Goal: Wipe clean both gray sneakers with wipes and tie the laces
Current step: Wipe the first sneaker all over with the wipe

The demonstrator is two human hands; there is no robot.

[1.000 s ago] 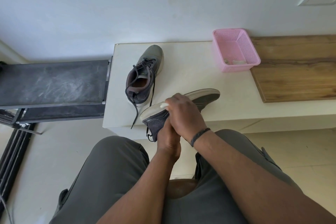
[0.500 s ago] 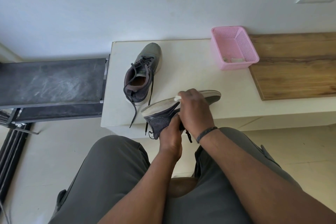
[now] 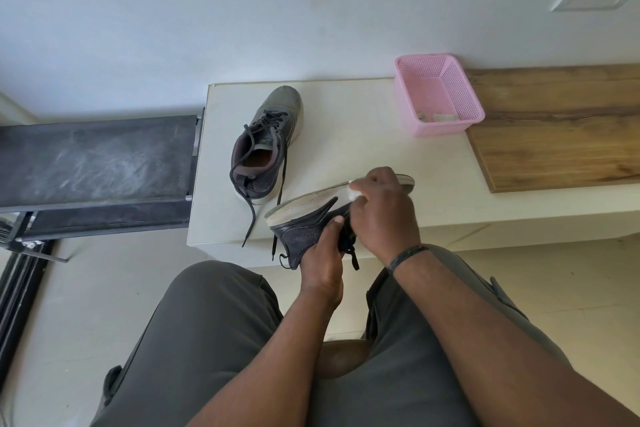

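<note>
One gray sneaker [image 3: 304, 218] is tipped on its side above the table's front edge, its pale sole facing up. My left hand [image 3: 322, 260] grips it at the heel from below. My right hand [image 3: 381, 208] holds a white wipe [image 3: 355, 191] against the sole's edge near the middle. The other gray sneaker [image 3: 266, 146] stands upright on the white table [image 3: 346, 142], its dark laces loose and trailing toward the front edge.
A pink mesh basket [image 3: 438, 94] with crumpled wipes inside stands at the back of the table. A wooden board [image 3: 561, 125] lies to its right. A dark treadmill belt [image 3: 93, 159] sits left of the table. My knees are below.
My right hand with the wipe has slid along the sole from the heel end toward the toe. The left hand keeps its hold on the heel.
</note>
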